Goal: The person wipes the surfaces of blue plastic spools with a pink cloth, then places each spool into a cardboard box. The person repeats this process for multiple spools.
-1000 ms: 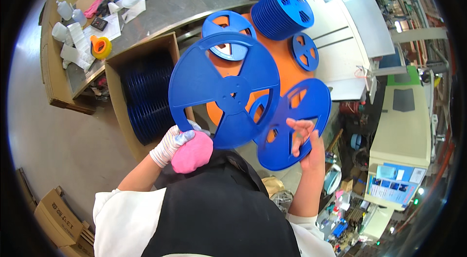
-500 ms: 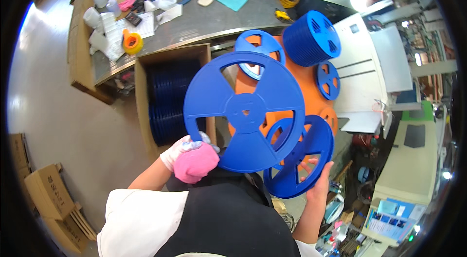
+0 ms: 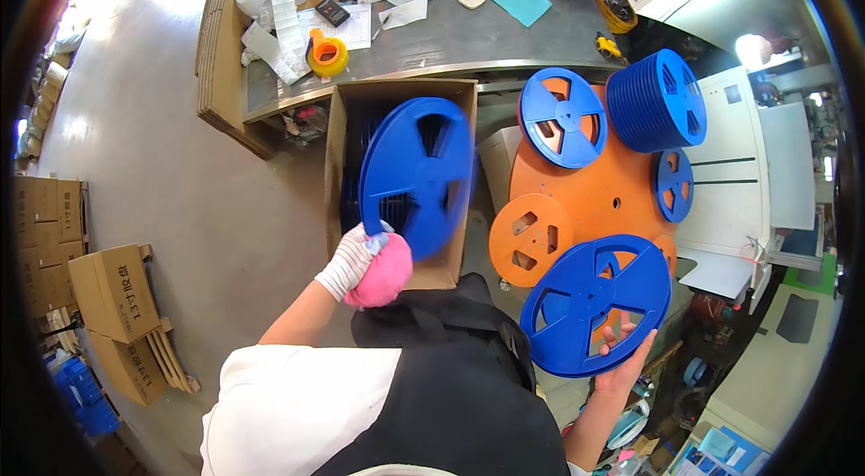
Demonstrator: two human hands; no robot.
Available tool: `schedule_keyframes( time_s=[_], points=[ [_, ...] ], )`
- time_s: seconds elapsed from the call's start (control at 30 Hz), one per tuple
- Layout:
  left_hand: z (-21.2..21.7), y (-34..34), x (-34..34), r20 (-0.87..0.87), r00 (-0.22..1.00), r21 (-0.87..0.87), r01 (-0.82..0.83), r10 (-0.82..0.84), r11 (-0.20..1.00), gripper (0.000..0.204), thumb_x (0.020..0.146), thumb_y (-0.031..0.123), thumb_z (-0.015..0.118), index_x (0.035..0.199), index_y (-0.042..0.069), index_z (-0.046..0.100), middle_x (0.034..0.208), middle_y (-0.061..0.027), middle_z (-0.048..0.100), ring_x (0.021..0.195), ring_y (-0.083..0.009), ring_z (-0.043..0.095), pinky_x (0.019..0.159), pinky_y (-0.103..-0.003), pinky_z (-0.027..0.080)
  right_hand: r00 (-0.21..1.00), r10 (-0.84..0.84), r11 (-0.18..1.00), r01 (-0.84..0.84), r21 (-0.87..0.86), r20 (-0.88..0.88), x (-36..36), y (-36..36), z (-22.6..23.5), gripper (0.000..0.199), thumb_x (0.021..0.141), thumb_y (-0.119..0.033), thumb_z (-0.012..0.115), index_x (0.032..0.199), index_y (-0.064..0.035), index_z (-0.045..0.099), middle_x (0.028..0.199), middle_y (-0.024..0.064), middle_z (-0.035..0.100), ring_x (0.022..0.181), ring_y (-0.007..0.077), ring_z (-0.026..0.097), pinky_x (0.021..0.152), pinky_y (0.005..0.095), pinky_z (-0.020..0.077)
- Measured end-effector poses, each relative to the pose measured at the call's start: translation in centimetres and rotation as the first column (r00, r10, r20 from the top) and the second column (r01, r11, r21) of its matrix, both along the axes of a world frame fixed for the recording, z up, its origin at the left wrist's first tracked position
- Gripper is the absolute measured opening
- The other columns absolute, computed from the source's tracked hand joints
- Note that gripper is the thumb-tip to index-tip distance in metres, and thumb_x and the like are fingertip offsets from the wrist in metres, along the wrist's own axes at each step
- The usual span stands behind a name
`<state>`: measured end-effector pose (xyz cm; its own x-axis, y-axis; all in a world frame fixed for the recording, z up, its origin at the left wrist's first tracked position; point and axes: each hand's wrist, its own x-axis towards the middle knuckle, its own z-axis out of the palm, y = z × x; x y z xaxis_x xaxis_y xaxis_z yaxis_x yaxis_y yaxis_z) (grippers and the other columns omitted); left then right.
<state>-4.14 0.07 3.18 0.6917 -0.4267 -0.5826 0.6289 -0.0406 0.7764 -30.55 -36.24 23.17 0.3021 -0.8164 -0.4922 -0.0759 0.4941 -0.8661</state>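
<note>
My left hand [image 3: 353,262], in a striped white glove, grips the lower left rim of a blue plastic reel disc [image 3: 396,170]. A bunched pink cloth [image 3: 383,273] is in the same hand. This disc is tilted and blurred at its right side, above an open cardboard box [image 3: 337,125] that holds several upright blue discs. My bare right hand [image 3: 625,359] holds a blue reel [image 3: 581,296] by its lower right edge, with fingers showing through a cutout. That reel appears to be of more than one layer and overlaps the orange round table.
The orange table [image 3: 577,197] bears a tall stack of blue discs [image 3: 644,102], a blue disc [image 3: 563,116] and an orange disc [image 3: 532,237]. A metal workbench [image 3: 405,44] with tape, bottles and papers stands behind. Cardboard cartons [image 3: 117,296] are at the left.
The left disc has moved left relative to the table, over the box, and turned more edge-on. My right hand still holds its reel. The whole view has shifted.
</note>
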Motion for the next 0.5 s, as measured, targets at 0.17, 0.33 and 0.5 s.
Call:
schedule_keyframes(
  time_s=[0.17,0.33,0.5],
  points=[
    [-6.7,2.3,1.3,0.362,0.895,0.795,-0.151,-0.26,0.588,0.028,0.094,0.023,0.058,0.114,0.004,0.06,0.091,-0.0209,0.069,0.084,-0.0358,0.068,0.077,-0.041,0.053,0.999,-0.039,0.999,0.039,0.021,0.005,0.1,0.4,-0.8,0.051,0.1,-0.055,0.042,0.092,-0.0072,0.058,0.15,0.0157,0.041,0.078,0.0204,0.07,0.046,0.0238,0.0488],
    [-11.6,1.5,3.7,0.31,0.917,0.904,-0.202,-0.253,0.377,0.026,0.092,0.023,0.051,0.113,0.007,0.056,0.086,-0.0225,0.068,0.082,-0.0423,0.066,0.074,-0.047,0.052,1.0,-0.023,0.999,0.023,0.026,-0.002,0.2,0.7,-0.5,0.051,0.1,-0.055,0.045,0.092,-0.0063,0.057,0.15,0.0165,0.041,0.077,0.0212,0.07,0.046,0.0239,0.0493],
    [-14.8,0.4,5.0,0.27,0.944,0.915,-0.191,-0.19,0.355,0.031,0.092,0.025,0.051,0.118,0.007,0.056,0.091,-0.0255,0.068,0.087,-0.0439,0.066,0.079,-0.049,0.052,0.999,-0.032,0.999,0.031,0.023,0.007,0.2,1.0,-0.2,0.052,0.099,-0.055,0.046,0.091,-0.0048,0.057,0.15,0.0171,0.04,0.077,0.0216,0.071,0.045,0.0238,0.049]
  ],
)
